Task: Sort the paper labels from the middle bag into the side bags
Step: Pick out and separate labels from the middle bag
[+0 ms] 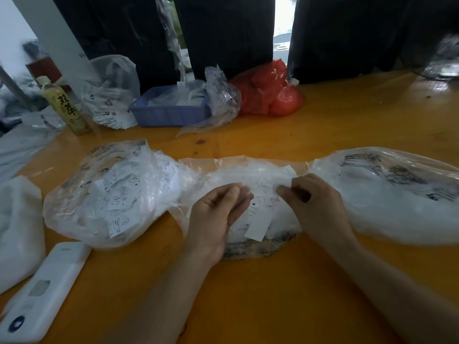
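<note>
Three clear plastic bags lie in a row on the orange table. The middle bag (250, 170) holds a heap of white paper labels (258, 217). The left bag (109, 194) is stuffed with printed labels, and the right bag (397, 194) looks white inside. My left hand (216, 214) hovers over the middle bag's left side, palm turned inward and fingers loosely bent and blurred; whether it holds a label is unclear. My right hand (313, 202) reaches into the heap with fingers curled, pinching at the labels.
A white box-like device (47, 286) lies at the front left beside a white bag (17, 232). At the back stand a tea bottle (65, 108), a blue basket (171, 110), a red bag (270, 90) and more clear bags. Dark garments hang behind the table.
</note>
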